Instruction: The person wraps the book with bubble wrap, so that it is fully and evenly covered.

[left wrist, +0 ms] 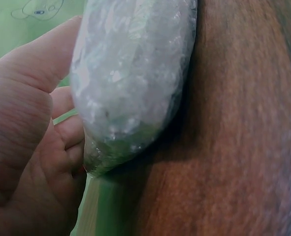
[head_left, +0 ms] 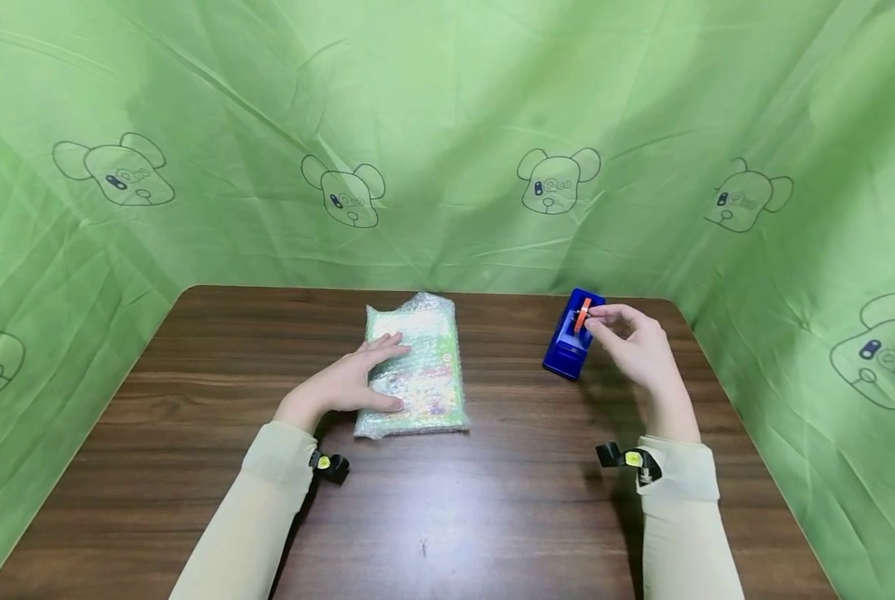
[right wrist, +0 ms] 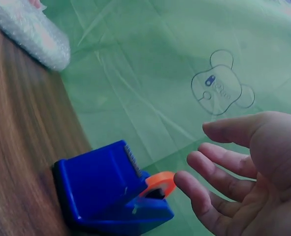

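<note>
A flat package in bubble wrap (head_left: 425,367), with a colorful printed item showing through, lies on the table. My left hand (head_left: 350,379) rests on its left side, fingers spread and thumb near the lower part. The left wrist view shows the wrapped edge (left wrist: 130,83) close up beside the thumb. To the right stands a blue tape dispenser (head_left: 566,350) carrying an orange tape roll (right wrist: 162,182). My right hand (head_left: 642,346) is beside the roll; its fingers (right wrist: 197,194) are loosely bent, and one fingertip is at or very near the orange rim. Nothing is gripped in it.
The brown wooden table (head_left: 492,500) extends toward me. Green cloth (head_left: 447,125) printed with bear-like heads hangs behind the table and along both sides. The dispenser's toothed cutter (right wrist: 132,160) shows in the right wrist view.
</note>
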Available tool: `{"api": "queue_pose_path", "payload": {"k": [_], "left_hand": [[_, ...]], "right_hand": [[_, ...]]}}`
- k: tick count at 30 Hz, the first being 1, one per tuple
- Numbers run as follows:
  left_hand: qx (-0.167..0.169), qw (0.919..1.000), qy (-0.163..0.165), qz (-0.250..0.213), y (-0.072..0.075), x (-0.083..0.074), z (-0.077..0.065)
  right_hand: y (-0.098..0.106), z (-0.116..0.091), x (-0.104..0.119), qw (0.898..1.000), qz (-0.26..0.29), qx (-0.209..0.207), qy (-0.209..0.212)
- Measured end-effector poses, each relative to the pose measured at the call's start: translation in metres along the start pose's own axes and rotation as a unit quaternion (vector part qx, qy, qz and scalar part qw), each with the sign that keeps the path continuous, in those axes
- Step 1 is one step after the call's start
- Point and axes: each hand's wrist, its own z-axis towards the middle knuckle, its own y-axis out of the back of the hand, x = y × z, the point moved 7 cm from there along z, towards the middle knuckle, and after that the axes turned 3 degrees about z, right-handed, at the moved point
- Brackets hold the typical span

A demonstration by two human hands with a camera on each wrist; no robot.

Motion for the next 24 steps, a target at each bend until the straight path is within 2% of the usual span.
{"api": "queue_pose_path", "payload": {"k": [9, 17, 24], "left_hand": [[-0.004, 1.0, -0.005, -0.004, 0.0, 0.003, 0.0], [-0.002, 1.0, 0.0, -0.009, 0.001, 0.001, 0.0], [-0.003, 0.9999, -0.008, -0.015, 0.001, -0.001, -0.001]], "right_hand": [[-0.011, 0.004, -0.032, 0.996, 0.068, 0.012, -0.065], [-0.022, 0.005, -0.054, 0.993, 0.053, 0.051, -0.097], [-0.028, 0.004, -0.06, 0.993, 0.047, 0.057, -0.095]]}}
